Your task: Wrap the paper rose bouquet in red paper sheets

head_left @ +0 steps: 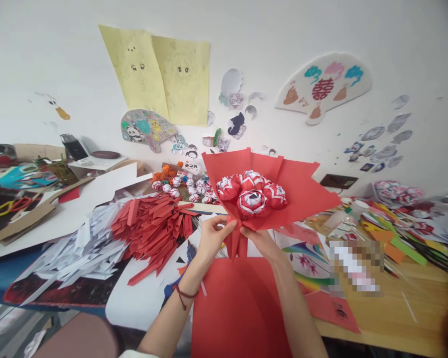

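Note:
A bouquet of several red-and-white folded paper flowers (251, 193) stands upright before me, wrapped in red paper (302, 191). My left hand (213, 237) pinches the gathered neck of the wrapping from the left, thumb toward the front. From the right, my right hand (261, 241) grips the same neck, its thumb close to the other one. Most of the fingers of both hands are hidden behind the paper. Below the hands, a large red paper sheet (239, 308) lies at the table's near edge.
Piles of white paper strips (82, 248) and red paper strips (153, 228) lie to the left. Beyond them are smaller paper flowers (194, 189). Yellow-and-red-handled scissors (11, 206) sit far left. Coloured paper pieces (399, 246) and black-handled scissors (438, 256) lie right.

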`<state>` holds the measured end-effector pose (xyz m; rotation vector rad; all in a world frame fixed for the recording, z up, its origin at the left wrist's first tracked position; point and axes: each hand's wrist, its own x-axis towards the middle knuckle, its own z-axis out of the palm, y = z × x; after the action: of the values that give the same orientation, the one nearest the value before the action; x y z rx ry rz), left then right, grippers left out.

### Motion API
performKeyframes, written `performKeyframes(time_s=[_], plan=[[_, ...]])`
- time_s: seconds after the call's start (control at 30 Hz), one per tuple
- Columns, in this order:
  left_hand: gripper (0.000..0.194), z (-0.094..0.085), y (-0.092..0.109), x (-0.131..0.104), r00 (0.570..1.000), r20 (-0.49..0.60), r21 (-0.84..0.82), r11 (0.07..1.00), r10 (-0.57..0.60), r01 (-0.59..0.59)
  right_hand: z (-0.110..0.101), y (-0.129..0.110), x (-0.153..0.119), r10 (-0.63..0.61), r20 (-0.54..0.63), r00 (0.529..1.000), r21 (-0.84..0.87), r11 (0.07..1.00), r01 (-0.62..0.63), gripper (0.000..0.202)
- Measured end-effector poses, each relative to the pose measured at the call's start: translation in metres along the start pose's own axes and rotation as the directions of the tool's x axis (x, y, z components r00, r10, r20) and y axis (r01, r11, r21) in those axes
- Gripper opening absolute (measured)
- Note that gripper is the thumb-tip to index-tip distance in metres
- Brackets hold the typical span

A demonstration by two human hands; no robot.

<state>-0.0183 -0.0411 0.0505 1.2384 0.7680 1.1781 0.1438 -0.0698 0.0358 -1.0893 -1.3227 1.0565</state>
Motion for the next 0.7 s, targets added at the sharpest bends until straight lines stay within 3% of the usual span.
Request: performKeyframes(time_s=[0.23,0.5,0.7], plan=[[0.033,-0.002,-0.002,0.0,0.995,0.084,-0.073,0.996,-0.043,0.05,-0.003,-0.003,-0.004,0.04,0.078,0.996,0.031,0.999,-0.042,0.048],[0.033,-0.001,0.0,-0.001,0.993,0.119,0.037,0.999,0.005,-0.009,-0.002,-0.01,-0.007,0.069,0.139,0.988,0.054,0.996,-0.077,0.048],[0.032,0.001,-0.003,-0.004,0.997,0.032,0.162,0.984,0.07,-0.075,-0.004,-0.008,-0.006,0.055,0.155,0.986,-0.035,0.998,-0.05,0.045]])
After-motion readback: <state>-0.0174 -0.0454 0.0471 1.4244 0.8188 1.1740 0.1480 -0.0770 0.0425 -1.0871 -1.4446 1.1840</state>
